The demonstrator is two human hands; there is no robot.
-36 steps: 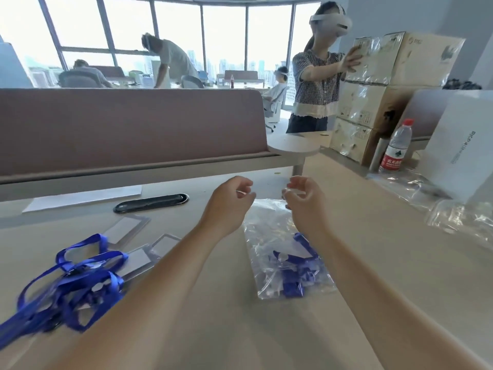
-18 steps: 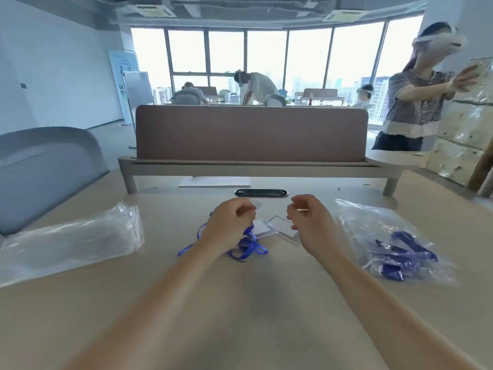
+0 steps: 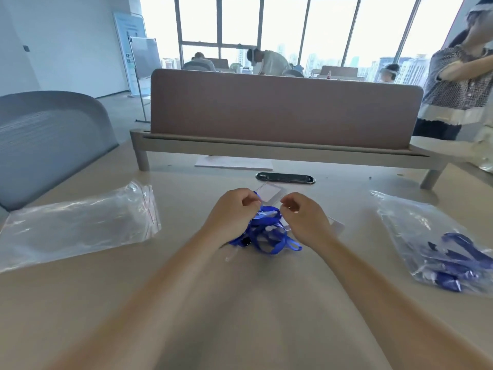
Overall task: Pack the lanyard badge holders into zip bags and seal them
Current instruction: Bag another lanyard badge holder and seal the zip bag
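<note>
Working at mid-frame on a beige table (image 3: pixel 240 311), with bare tabletop running from the forearms down to the lower edge. Curling the left hand (image 3: pixel 234 213) against the top of the blue lanyard bundle (image 3: pixel 268 236), fingers bent over a strap; not showing whether gripping or only touching. Holding the right hand (image 3: pixel 306 218) just right of the bundle, apart from the left, thumb and forefinger drawn close; impossible to tell whether pinching anything. Reaching over clear badge holders (image 3: pixel 268 192) lying flat just behind the bundle. Leaving open surface on both sides: empty zip bags (image 3: pixel 80 225) lying well apart at left, and a filled zip bag (image 3: pixel 426 236) with blue lanyards inside well apart at right, running off the right edge. Facing a brown divider panel (image 3: pixel 282 108) across the upper middle, with a black oval grommet (image 3: pixel 285 178) and a white sheet (image 3: pixel 234 164) at its foot. Looking past a grey chair back (image 3: pixel 48 140) at upper left and a standing person (image 3: pixel 453 92) at upper right, toward windows (image 3: pixel 282 22).
</note>
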